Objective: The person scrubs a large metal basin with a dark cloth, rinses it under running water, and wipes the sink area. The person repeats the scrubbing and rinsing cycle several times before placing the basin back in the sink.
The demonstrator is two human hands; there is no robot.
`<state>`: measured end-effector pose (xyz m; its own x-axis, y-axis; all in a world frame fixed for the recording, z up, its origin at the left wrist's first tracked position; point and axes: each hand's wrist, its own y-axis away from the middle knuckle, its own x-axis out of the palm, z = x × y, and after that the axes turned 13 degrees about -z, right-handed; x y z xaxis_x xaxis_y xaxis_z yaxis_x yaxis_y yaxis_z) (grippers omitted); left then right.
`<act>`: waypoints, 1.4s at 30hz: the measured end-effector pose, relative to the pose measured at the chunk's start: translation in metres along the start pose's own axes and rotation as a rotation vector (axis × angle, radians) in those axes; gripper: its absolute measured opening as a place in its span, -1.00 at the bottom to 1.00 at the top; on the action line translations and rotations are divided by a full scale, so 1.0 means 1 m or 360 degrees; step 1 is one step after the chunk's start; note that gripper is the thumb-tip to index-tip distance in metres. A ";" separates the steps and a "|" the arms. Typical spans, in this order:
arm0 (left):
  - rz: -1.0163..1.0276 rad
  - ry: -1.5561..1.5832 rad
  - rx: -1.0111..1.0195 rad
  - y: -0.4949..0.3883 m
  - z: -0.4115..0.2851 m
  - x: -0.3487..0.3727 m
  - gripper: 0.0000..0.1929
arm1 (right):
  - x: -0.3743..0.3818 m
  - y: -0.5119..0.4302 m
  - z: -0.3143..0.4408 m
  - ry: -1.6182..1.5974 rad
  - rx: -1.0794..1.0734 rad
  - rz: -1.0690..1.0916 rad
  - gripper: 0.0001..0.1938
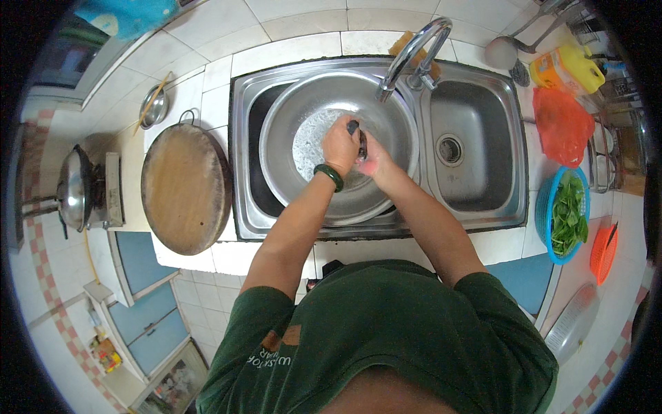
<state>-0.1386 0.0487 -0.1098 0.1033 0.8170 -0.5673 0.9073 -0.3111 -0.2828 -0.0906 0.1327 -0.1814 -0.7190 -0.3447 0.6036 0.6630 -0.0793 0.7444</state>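
Over a large stainless steel basin, my left hand and my right hand meet closely. Between them is a small dark, shiny object; my fingers cover most of it, so its kind is unclear. My left fist closes over its upper end, and my right hand grips it from the other side. A dark green bangle circles my left wrist. Bubbly water lies in the basin's bottom. The basin rests in the left bowl of a steel double sink, under a chrome faucet.
Left of the sink lies a thick round chopping board, with a small metal bowl behind it. At right are a drain bowl, a red plastic bag, a yellow jug and a blue basket of leafy greens.
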 end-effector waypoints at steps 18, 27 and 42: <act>0.0092 0.0361 0.0159 0.075 -0.077 -0.043 -0.16 | 0.017 0.022 0.025 -0.0320 -0.0327 0.0519 -0.49; -0.0074 0.0257 -0.0441 -0.021 0.003 -0.003 -0.84 | 0.023 0.008 -0.014 -0.0381 -0.0150 -0.0073 -0.70; 0.0123 0.0049 -0.0040 0.030 -0.049 -0.015 -0.78 | -0.015 -0.002 -0.015 -0.0840 0.0138 0.0226 -0.74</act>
<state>-0.0930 0.0507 -0.0715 0.1854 0.8055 -0.5628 0.9062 -0.3617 -0.2192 -0.0778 0.1239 -0.1959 -0.6454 0.1712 0.7444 0.7576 0.0189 0.6525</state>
